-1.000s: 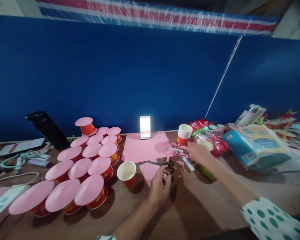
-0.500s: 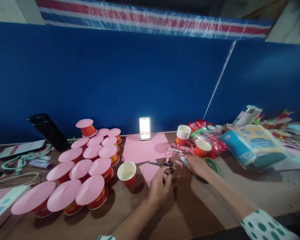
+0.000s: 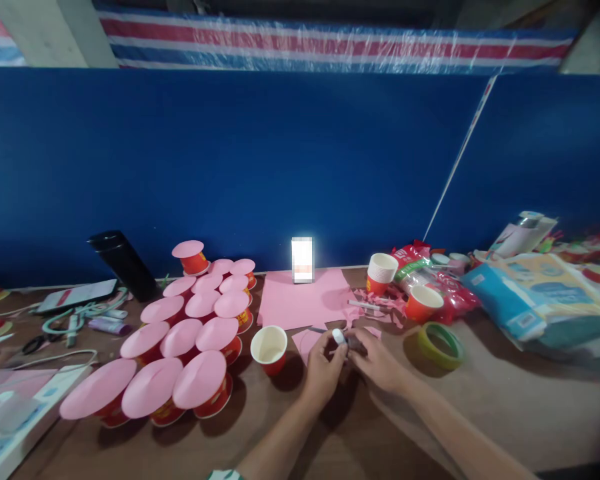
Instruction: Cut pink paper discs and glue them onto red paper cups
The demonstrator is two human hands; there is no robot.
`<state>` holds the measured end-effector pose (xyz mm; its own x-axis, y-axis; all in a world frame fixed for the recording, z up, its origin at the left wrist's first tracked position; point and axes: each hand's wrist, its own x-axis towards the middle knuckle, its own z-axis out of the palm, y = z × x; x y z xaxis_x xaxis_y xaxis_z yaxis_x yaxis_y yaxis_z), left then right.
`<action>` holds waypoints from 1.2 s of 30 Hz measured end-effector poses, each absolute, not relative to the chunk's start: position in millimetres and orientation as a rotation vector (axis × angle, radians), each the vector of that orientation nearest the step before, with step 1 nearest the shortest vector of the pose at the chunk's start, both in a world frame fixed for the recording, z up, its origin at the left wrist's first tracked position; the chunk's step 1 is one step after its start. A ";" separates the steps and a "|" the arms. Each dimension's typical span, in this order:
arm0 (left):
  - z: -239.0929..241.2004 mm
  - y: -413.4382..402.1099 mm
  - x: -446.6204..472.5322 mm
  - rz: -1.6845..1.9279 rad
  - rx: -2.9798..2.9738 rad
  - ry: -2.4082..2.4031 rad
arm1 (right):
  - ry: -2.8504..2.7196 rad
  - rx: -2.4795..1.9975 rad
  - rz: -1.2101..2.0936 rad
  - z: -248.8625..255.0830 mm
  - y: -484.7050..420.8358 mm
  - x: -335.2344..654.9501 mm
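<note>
Meeting at mid table, both hands are closed on one pen: L hand fingers pinched at its white cap, R hand wrapped round the dark barrel. Pen is held just over a pink cutout, w/ a cup near on the left and a tape roll on the right.

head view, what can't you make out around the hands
All in the head view:
White-capped stick: body covered by the left hand and right hand; kind unclear.
Scissors: mostly under the hands.
Lit screen: blurred, unreadable.
White box: cut off by the left edge.
</note>
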<state>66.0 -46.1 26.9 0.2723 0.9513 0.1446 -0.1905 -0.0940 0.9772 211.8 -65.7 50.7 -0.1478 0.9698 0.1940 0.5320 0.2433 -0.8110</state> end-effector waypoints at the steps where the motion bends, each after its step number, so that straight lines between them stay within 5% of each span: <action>1: 24.9 -45.4 65.0 1.155 1.260 0.820 | -1.761 -1.380 0.840 48.5 -65.7 211.2; 6: 16.8 -40.9 60.3 1.138 1.272 0.870 | -1.456 -1.344 1.210 48.0 -63.6 212.1; 19: 16.2 -40.0 56.0 1.214 1.374 0.892 | -1.045 -1.151 1.189 55.0 -52.2 216.8; 36: 15.0 -40.4 54.3 1.177 1.465 0.892 | -1.345 -1.254 1.121 65.9 -43.9 212.4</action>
<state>54.3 -40.4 15.0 0.2502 0.9432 0.2184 -0.0448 -0.2140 0.9758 212.4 -43.9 65.9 -0.0250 0.9984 0.0513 0.1293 0.0541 -0.9901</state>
